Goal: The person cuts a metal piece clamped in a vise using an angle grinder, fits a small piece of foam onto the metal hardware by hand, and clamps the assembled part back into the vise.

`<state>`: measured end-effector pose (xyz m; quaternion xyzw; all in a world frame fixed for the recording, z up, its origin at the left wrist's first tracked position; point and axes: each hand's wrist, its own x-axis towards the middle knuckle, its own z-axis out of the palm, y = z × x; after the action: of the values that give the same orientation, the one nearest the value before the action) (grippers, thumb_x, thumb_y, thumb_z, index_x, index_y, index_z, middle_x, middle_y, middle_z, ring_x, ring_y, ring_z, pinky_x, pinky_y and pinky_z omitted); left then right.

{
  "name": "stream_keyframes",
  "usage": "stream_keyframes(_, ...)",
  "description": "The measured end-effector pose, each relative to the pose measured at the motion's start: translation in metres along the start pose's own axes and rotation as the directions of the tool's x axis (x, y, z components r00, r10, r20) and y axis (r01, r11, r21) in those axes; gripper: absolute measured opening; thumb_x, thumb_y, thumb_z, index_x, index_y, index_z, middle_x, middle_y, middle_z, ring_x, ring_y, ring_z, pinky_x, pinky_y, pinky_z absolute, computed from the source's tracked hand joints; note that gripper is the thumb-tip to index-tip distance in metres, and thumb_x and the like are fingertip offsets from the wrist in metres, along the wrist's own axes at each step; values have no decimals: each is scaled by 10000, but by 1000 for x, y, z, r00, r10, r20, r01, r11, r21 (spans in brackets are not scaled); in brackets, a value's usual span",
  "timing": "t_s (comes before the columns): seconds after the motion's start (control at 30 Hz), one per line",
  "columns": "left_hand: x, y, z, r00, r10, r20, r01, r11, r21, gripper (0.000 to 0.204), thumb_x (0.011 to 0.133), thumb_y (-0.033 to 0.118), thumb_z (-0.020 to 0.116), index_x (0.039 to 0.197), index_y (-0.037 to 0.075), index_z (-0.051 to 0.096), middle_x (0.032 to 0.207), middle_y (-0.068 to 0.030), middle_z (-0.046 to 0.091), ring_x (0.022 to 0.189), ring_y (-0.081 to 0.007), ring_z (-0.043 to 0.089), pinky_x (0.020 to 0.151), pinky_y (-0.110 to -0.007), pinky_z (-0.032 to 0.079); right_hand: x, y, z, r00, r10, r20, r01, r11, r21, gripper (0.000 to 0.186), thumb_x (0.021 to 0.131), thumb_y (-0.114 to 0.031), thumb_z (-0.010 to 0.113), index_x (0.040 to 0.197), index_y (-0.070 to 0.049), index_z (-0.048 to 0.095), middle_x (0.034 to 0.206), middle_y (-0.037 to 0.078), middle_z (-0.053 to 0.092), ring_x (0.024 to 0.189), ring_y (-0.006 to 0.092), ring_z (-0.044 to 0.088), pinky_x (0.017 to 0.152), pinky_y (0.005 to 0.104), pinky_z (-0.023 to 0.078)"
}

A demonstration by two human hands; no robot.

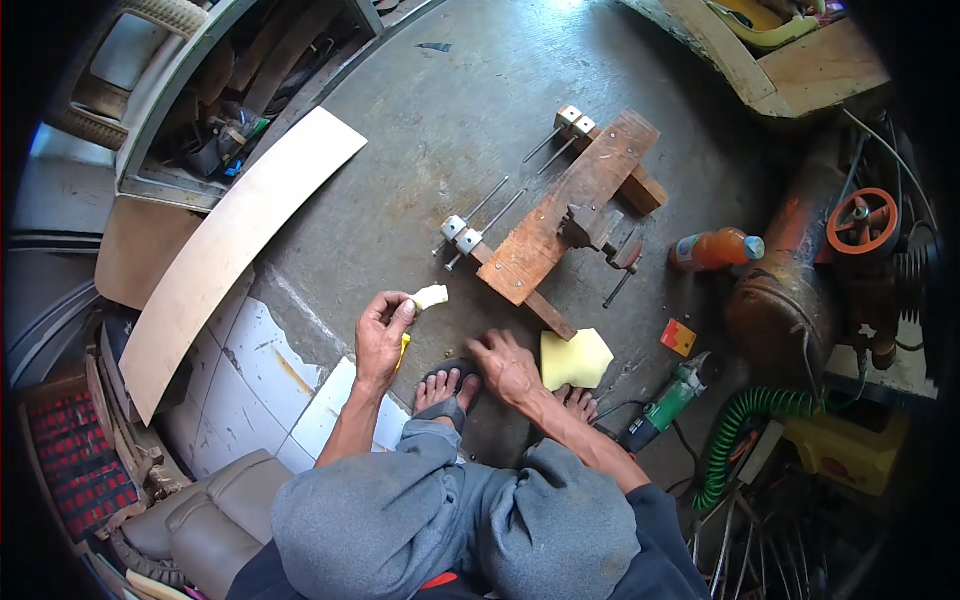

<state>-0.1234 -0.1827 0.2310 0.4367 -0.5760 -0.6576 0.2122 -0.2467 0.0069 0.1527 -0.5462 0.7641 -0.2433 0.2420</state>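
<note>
Pinched between the thumb and fingers of my left hand (380,340) is a small, pale yellow piece that looks like foam (431,297). A narrow yellow object (404,350) shows beside that palm; I cannot tell its kind or whether the hand grips it. My right hand (505,366) is low over the floor beside my sandalled foot (445,390). Its fingers are blurred and bent downward, and nothing shows in them. Right of that wrist lies a larger pale yellow foam sheet (577,358), partly by my other foot.
Ahead stands a low wooden bench (570,205) with clamps and a vise (592,228). To the right are an orange bottle (715,249), a sandpaper-like square (678,337), a green angle grinder (668,402) and a coiled green hose (745,410). A long curved board (245,255) leans at left.
</note>
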Motion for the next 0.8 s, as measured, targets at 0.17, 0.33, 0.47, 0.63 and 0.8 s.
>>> stream_keyframes(0.17,1,-17,1,998,-20,64,20,1000,2,151,974,149,686,1041,17,659,920,-18,654,848,-99,602,793,-265,496,29,-5,19,934,-306,185,335,929,-158,389,808,-220,641,1196,-204,669,1312,52,519,1206,288,512,942,465,486)
stream_keyframes(0.33,-5,4,4,998,-31,61,29,999,34,84,987,99,660,1016,20,657,883,-6,642,786,-68,568,715,-222,461,24,22,23,900,-339,275,387,910,-146,243,798,-252,636,980,-104,698,1143,41,581,1131,261,527,909,412,486)
stream_keyframes(0.47,-8,2,2,997,-36,64,29,994,104,105,992,112,663,1018,10,653,877,-14,645,789,-74,575,713,-233,473,-21,32,-18,956,-259,135,276,953,-123,272,839,-182,596,1069,-66,684,1125,60,611,1108,255,568,879,386,522)
stream_keyframes(0.63,-11,4,12,992,-58,114,41,988,148,130,988,127,675,1034,8,652,887,-17,648,805,-86,584,740,-235,481,-77,36,-91,928,199,-315,-236,968,-83,727,745,-222,807,1396,-76,519,1407,202,505,1307,394,487,1006,505,474)
stream_keyframes(0.8,-5,-4,22,980,-57,189,17,978,207,133,987,135,679,1029,11,657,898,-17,644,819,-92,582,759,-242,481,-127,67,-86,820,530,-215,-557,825,-90,880,757,-290,815,1505,-73,406,1509,270,409,1353,510,423,1074,599,408)
